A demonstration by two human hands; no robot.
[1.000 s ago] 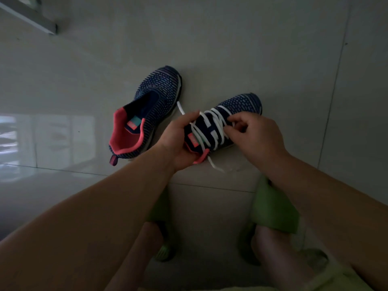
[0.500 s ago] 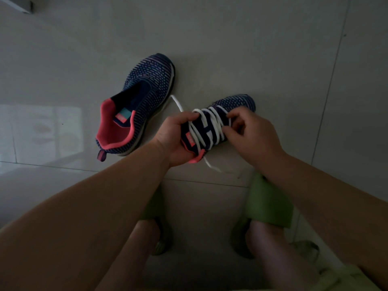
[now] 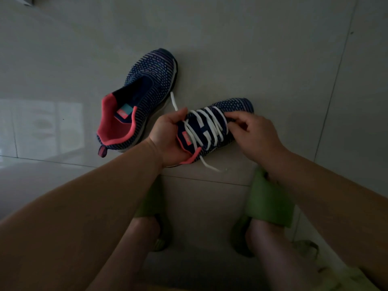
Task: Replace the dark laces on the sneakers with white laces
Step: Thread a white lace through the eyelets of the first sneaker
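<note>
Left hand [image 3: 168, 136] grips the near sneaker [image 3: 212, 131], right hand [image 3: 255, 133] pinches its white lace [image 3: 207, 128] — snugging rows, likely — then the bare sneaker [image 3: 142, 101].

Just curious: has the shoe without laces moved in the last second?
No. The unlaced shoe keeps its heel just beyond the floor seam; only the view shifted.

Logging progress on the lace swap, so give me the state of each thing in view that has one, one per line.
Right sneaker: on the floor, threaded with a white lace.
White lace: crisscrossed through the eyelets, untied, both ends loose.
Left sneaker: on the floor, no lace in it.
Left hand: grips the laced sneaker's collar and one lace end.
Right hand: fingers pinch the lace rows.
</note>
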